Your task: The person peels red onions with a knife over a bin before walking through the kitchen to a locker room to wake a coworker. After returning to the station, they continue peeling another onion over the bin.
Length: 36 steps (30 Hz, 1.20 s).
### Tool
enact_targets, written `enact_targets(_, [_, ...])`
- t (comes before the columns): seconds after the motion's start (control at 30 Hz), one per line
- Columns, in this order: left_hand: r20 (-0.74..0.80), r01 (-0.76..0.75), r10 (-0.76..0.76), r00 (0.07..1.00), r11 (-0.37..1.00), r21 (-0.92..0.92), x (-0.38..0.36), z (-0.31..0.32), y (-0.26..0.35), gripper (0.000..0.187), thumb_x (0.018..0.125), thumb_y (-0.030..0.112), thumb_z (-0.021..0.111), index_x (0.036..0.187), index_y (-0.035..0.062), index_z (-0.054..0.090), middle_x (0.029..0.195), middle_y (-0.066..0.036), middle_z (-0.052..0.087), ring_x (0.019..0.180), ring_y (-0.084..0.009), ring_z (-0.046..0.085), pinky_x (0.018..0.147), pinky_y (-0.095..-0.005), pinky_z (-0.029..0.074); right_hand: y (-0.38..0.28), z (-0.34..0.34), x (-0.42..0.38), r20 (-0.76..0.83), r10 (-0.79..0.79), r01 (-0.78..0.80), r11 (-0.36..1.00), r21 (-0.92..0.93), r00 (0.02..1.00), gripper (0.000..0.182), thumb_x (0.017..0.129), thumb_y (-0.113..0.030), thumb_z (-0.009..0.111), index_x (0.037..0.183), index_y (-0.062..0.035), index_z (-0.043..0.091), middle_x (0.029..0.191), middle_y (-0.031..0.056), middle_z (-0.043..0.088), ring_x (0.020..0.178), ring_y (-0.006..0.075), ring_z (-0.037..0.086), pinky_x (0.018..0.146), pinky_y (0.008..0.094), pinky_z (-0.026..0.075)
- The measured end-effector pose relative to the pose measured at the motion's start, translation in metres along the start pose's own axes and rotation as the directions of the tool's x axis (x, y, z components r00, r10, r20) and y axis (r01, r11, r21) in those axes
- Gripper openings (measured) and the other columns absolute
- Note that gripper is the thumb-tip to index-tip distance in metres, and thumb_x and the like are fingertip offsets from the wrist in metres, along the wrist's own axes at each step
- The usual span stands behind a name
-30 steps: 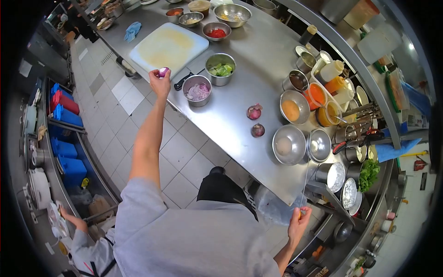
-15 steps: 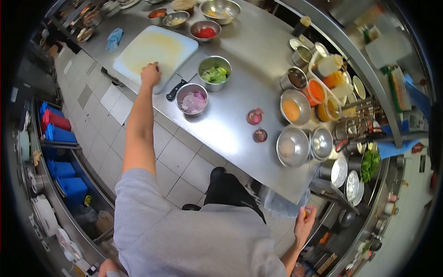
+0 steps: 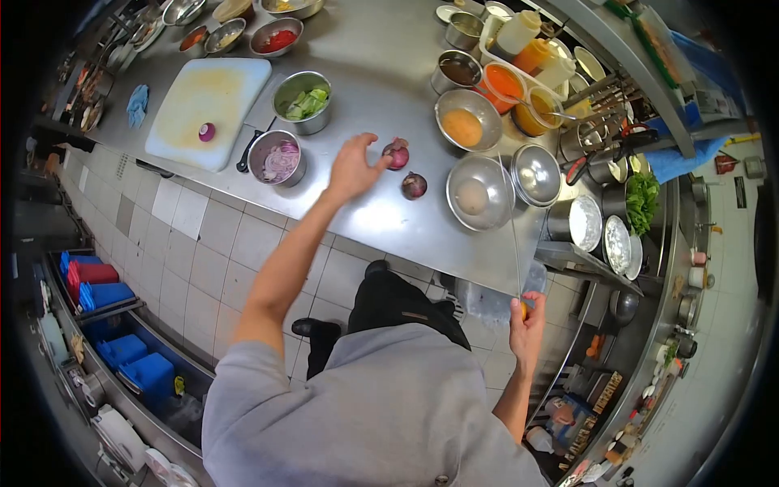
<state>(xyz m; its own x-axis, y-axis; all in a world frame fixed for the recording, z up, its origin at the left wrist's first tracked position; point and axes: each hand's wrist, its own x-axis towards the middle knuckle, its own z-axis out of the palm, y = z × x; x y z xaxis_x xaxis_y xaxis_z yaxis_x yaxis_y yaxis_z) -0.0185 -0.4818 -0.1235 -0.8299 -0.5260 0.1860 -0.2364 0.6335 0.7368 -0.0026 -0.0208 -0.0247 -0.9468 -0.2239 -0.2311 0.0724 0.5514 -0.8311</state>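
Head view: a red onion point(image 3: 397, 154) lies just right of my open left hand point(image 3: 354, 170), the nearer one; my right hand point(image 3: 527, 325) grips a long, thin tool point(image 3: 516, 252).

**L hand point(image 3: 355, 169) open, R hand point(image 3: 527, 329) gripping**

L arm point(image 3: 284, 272) extended fwd & angled inward, elbow slightly bent, bare below the short sleeve. Back of hand up, fingers loosely parted, nothing held. R arm point(image 3: 513, 406) nearer the torso, upper part hidden, forearm pointing fwd. Fingers curled in, thumb pressed against them. Hands well apart, L further fwd than R.
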Motion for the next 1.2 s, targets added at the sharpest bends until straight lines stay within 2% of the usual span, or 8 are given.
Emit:
enact_targets(0.13, [0.086, 0.203, -0.212, 0.974, 0.974, 0.103, 0.004, 0.039, 0.029, 0.066, 0.073, 0.036, 0.083, 0.126, 0.0062, 0.058, 0.122, -0.017, 0.063, 0.121, -0.0366, 0.053, 0.1, -0.0465, 0.045, 0.002, -0.011, -0.007, -0.023, -0.015, 0.016, 0.999, 0.049, 1.0, 0.028, 0.099, -0.022, 0.064, 0.112, -0.0078, 0.044, 0.062, -0.0046, 0.042, 0.055, 0.0048, 0.033, 0.05, 0.0241, 0.025])
enact_targets(0.27, [0.057, 0.107, -0.114, 0.992, 0.987, 0.123, 0.018, 0.055, 0.009, 0.068, 0.068, 0.031, 0.086, 0.125, 0.0044, 0.059, 0.119, -0.017, 0.065, 0.103, -0.0372, 0.065, 0.09, -0.0439, 0.052, 0.022, -0.025, -0.013, -0.049, 0.013, -0.007, 0.994, 0.113, 0.999, 0.028, 0.099, -0.022, 0.064, 0.113, -0.0075, 0.045, 0.061, -0.0046, 0.043, 0.055, 0.0045, 0.033, 0.049, 0.0237, 0.024])
enact_targets(0.43, [0.052, 0.133, -0.122, 0.991, 0.924, -0.359, 0.023, 0.039, 0.047, 0.066, 0.073, 0.012, 0.087, 0.131, 0.0007, 0.057, 0.112, -0.011, 0.062, 0.094, -0.0182, 0.067, 0.079, -0.0297, 0.056, 0.053, -0.052, -0.025, -0.063, 0.047, -0.037, 0.988, 0.149, 0.997, 0.026, 0.1, -0.021, 0.062, 0.114, -0.0078, 0.045, 0.061, -0.0045, 0.044, 0.055, 0.0047, 0.035, 0.05, 0.0232, 0.026])
enact_targets(0.57, [0.21, 0.185, -0.058, 0.976, 0.732, -0.655, -0.026, 0.044, 0.167, 0.074, 0.074, 0.0, 0.083, 0.137, 0.0012, 0.044, 0.122, -0.011, 0.053, 0.101, -0.0193, 0.063, 0.085, -0.035, 0.056, 0.062, -0.08, -0.034, 0.025, 0.081, -0.084, 0.935, 0.343, 0.996, 0.023, 0.101, -0.021, 0.058, 0.115, -0.0085, 0.045, 0.062, -0.0038, 0.045, 0.055, 0.0052, 0.039, 0.051, 0.0237, 0.029])
enact_targets(0.67, [0.294, 0.26, 0.072, 0.953, 0.301, -0.917, -0.074, 0.094, 0.227, 0.064, 0.076, -0.005, 0.078, 0.129, 0.0033, 0.043, 0.125, -0.013, 0.055, 0.111, -0.0197, 0.061, 0.092, -0.0339, 0.054, 0.072, -0.106, -0.034, 0.082, 0.002, -0.041, 0.879, 0.476, 0.997, 0.021, 0.103, -0.021, 0.054, 0.117, -0.0087, 0.045, 0.063, -0.0032, 0.046, 0.056, 0.0054, 0.041, 0.05, 0.0244, 0.031])
enact_targets(0.8, [0.408, 0.389, 0.259, 0.875, 0.125, -0.913, -0.131, 0.137, 0.322, 0.057, 0.081, 0.0, 0.074, 0.129, 0.0069, 0.044, 0.138, -0.013, 0.053, 0.115, -0.021, 0.06, 0.095, -0.0335, 0.052, 0.08, -0.15, -0.033, 0.076, -0.151, 0.101, 0.885, 0.455, 0.986, 0.026, 0.106, -0.032, 0.048, 0.119, -0.0093, 0.043, 0.062, -0.0044, 0.042, 0.054, 0.0051, 0.037, 0.048, 0.0229, 0.029])
enact_targets(1.0, [0.522, 0.465, 0.225, 0.823, 0.261, -0.846, -0.186, 0.191, 0.395, 0.059, 0.095, 0.022, 0.061, 0.147, 0.0107, 0.035, 0.135, -0.019, 0.056, 0.121, -0.0229, 0.059, 0.086, -0.0307, 0.052, 0.088, -0.216, -0.035, 0.064, -0.227, 0.177, 0.881, 0.438, 0.972, 0.025, 0.103, -0.025, 0.051, 0.118, -0.0053, 0.047, 0.061, -0.0013, 0.044, 0.055, 0.0074, 0.039, 0.051, 0.0258, 0.033])
enact_targets(1.2, [0.488, 0.402, 0.189, 0.852, 0.36, -0.842, -0.221, 0.211, 0.442, 0.043, 0.097, 0.016, 0.06, 0.134, 0.0034, 0.041, 0.128, -0.019, 0.06, 0.118, -0.0308, 0.063, 0.086, -0.0355, 0.056, 0.083, -0.249, -0.046, 0.036, -0.262, 0.24, 0.923, 0.3, 0.964, 0.024, 0.101, -0.022, 0.054, 0.117, -0.0046, 0.049, 0.06, 0.0042, 0.047, 0.053, 0.0131, 0.043, 0.054, 0.0306, 0.037])
